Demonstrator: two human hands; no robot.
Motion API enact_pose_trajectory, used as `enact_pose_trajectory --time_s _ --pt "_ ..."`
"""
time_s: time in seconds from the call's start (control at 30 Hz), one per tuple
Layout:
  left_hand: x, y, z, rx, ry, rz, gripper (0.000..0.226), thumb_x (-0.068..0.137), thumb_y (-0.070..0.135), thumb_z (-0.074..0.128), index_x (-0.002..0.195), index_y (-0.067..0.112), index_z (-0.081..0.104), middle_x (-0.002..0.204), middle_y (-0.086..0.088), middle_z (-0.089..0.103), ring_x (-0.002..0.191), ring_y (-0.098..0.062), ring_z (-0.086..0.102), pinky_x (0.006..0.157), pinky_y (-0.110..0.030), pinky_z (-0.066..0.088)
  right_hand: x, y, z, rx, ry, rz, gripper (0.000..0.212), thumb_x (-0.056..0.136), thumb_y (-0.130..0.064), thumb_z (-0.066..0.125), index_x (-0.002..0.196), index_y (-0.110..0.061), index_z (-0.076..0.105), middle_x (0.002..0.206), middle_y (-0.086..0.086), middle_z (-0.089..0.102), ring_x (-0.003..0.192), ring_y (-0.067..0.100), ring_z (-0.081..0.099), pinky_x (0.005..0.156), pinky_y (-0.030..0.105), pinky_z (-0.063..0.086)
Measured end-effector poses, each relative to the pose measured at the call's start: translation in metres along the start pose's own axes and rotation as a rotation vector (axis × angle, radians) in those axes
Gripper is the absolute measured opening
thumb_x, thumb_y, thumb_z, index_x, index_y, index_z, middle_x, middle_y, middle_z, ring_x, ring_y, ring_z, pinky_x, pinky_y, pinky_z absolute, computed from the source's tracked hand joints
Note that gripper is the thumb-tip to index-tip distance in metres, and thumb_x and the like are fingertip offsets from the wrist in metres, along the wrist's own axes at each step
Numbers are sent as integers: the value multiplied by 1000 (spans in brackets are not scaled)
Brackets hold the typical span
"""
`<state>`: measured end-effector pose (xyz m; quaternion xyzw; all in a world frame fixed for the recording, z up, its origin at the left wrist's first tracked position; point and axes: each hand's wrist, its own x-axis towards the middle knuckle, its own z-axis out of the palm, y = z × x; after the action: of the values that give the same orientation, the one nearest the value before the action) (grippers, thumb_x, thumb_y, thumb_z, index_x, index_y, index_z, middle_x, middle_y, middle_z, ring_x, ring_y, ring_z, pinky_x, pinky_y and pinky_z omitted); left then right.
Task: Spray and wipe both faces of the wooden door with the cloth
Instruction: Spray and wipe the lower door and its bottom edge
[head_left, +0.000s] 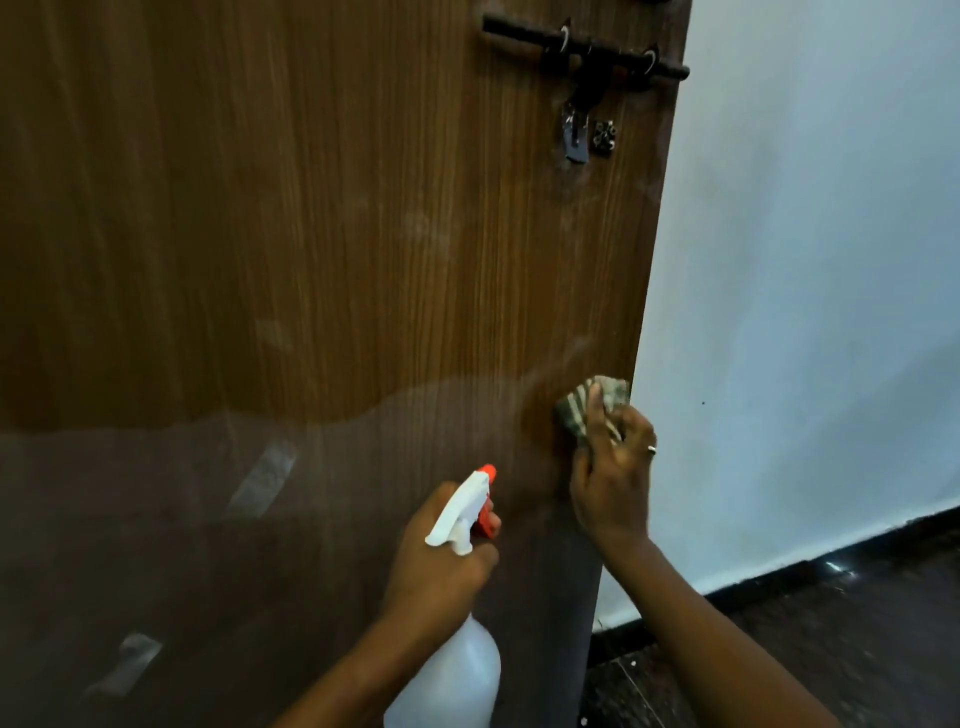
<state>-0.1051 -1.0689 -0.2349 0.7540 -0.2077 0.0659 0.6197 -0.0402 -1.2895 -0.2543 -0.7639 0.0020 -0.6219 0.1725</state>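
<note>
A person stands close to a wooden door (311, 234), its brown face filling the view beside a white wall (805, 260). The right hand (613, 467) presses a bunched striped cloth (582, 402) against the door near its free edge, below a black sliding bolt (582, 52), fingers curled round it. The left hand (441, 561) grips a white spray bottle (457, 670) by its neck, finger at the orange trigger; firm overlapping strokes along the grain would probably wipe best.

Both forearms (696, 618) are bare, and the right hand (613, 478) wears a ring (651, 449) (pale, metallic) on one of its fingers (635, 430).
</note>
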Motion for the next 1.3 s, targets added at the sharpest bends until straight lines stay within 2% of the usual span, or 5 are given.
enact_pose_trajectory --time_s 0.2,0.4,0.67,1.13,1.3 --pt "0 10 -20 -9 49 -60 58 82 3 67 133 19 44 117 11 46 107 -6 49 85 -11 40 58 -47 -7 383 233 617 41 101 -48 46 130 -20 43 123 9 53 106 21 58 81 32 55" --pt "-4 19 -40 61 98 -4 54 82 8 67 131 19 49 121 -3 60 107 -20 58 87 -25 51 8 -55 10 -151 -27 -82 61 94 -13 57 151 -14 35 139 24 41 119 33 50 93 36 50" --pt "-27 8 -76 38 147 -65 49 85 11 65 131 18 49 123 -3 59 104 -18 58 82 -21 48 43 -101 -4 329 82 585 43 100 -58 36 130 -27 37 119 -5 52 97 5 57 70 18 48" --pt "-47 5 -138 23 228 -86 45 84 10 67 126 16 53 119 -5 61 97 -19 60 79 -22 50 23 -153 2 337 67 655 51 96 -67 32 132 -31 34 130 3 49 109 21 56 79 34 50" --pt "-47 0 -160 33 244 -80 52 83 10 68 130 17 50 123 -5 60 106 -22 59 86 -28 51 2 -186 13 171 -251 158 44 105 -37 30 147 -26 34 147 12 33 131 30 33 108 48 35"
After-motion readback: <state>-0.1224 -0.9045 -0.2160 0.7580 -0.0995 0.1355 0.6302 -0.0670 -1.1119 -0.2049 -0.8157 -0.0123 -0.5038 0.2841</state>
